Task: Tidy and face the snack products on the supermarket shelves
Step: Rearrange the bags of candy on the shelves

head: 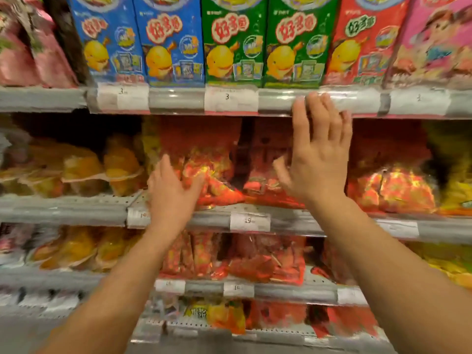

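1. Nearest the lens, two bare forearms reach up towards the shelves. The left hand (170, 192) has its fingers straight, lying flat against a red snack bag (212, 180) on the middle shelf (293, 221).
2. The right hand (319, 159) is raised with fingers spread and straight, gripping nothing, its tips overlapping the upper shelf's price rail (339, 100).
3. More red bags (398, 190) sit to the right, orange packs (84, 167) to the left.
4. Above stand blue boxes (143, 42), green boxes (263, 42) and a red box (357, 44).
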`<state>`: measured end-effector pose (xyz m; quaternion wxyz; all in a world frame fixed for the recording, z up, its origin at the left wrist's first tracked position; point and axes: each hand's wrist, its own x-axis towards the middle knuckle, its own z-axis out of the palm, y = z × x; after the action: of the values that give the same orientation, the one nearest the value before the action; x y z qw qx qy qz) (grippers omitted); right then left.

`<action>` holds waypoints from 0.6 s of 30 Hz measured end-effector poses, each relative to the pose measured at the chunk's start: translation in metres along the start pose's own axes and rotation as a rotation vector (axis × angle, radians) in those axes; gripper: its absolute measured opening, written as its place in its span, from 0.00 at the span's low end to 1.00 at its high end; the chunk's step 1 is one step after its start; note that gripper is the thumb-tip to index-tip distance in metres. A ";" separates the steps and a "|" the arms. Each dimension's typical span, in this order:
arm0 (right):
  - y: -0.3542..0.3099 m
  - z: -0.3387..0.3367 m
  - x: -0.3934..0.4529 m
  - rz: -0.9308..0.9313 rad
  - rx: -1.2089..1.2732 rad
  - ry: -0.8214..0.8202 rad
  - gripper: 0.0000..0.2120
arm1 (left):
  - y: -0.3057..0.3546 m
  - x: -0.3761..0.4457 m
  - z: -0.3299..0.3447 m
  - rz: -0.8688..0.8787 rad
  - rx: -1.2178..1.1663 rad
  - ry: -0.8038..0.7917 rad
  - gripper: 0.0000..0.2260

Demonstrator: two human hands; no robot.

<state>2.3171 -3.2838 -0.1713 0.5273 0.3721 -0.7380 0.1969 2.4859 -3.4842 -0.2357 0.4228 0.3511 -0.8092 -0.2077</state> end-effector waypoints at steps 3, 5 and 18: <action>-0.003 -0.003 0.000 0.005 0.026 -0.027 0.43 | 0.001 0.013 0.010 -0.086 0.053 0.017 0.48; 0.000 -0.008 0.001 0.002 0.043 -0.067 0.44 | -0.001 0.019 0.007 -0.188 0.052 0.008 0.50; 0.007 -0.018 -0.002 -0.054 0.049 -0.141 0.46 | -0.021 0.029 0.008 -0.389 -0.172 -0.107 0.56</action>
<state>2.3234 -3.2666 -0.1655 0.4698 0.4177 -0.7581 0.1736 2.4755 -3.5196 -0.2376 0.3596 0.4518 -0.7267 -0.3721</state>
